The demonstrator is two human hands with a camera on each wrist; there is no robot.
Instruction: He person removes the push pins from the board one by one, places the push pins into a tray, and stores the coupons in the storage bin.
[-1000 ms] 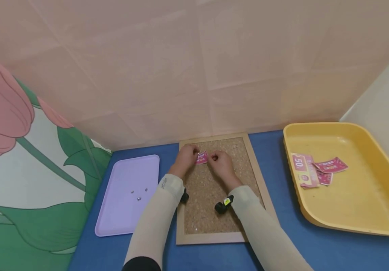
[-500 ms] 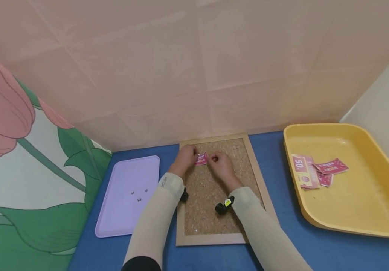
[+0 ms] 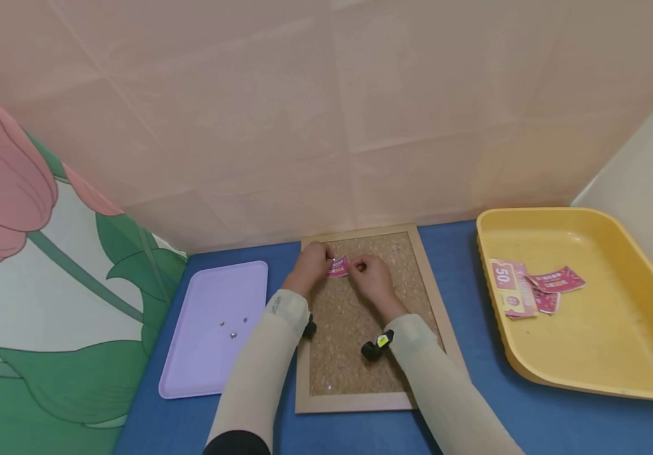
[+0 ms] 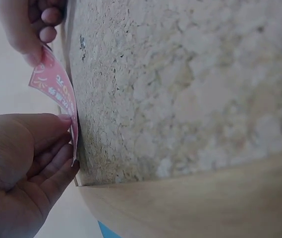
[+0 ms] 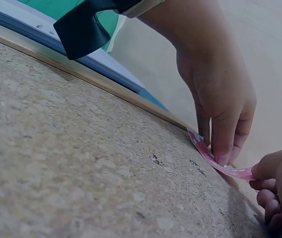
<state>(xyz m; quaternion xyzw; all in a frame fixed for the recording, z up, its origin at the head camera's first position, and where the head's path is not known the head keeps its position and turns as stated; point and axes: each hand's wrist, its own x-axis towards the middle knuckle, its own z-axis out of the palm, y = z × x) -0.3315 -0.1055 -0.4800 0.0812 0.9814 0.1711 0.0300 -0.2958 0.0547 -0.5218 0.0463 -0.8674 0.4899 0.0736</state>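
Observation:
A pink printed paper coupon [image 3: 338, 266] bridges the two hands near the top of the wood-framed cork board [image 3: 349, 341]. My left hand [image 3: 308, 268] holds its left part down at the cork; in the left wrist view the thumb lies on the paper and the other fingers curl at its end. My right hand [image 3: 376, 284] pinches the opposite end between thumb and finger. In the right wrist view the coupon [image 5: 202, 151] bows, its right end lifted off the board. The left fingertips partly cover the paper.
Left of the board lies a lilac tray [image 3: 201, 360] with a few small metal pieces [image 3: 233, 335]. On the right stands a yellow tray [image 3: 605, 354] holding several pink coupons [image 3: 556, 278]. A small shiny dot shows low on the cork. A pink-beige wall covering [image 3: 337, 126] rises behind.

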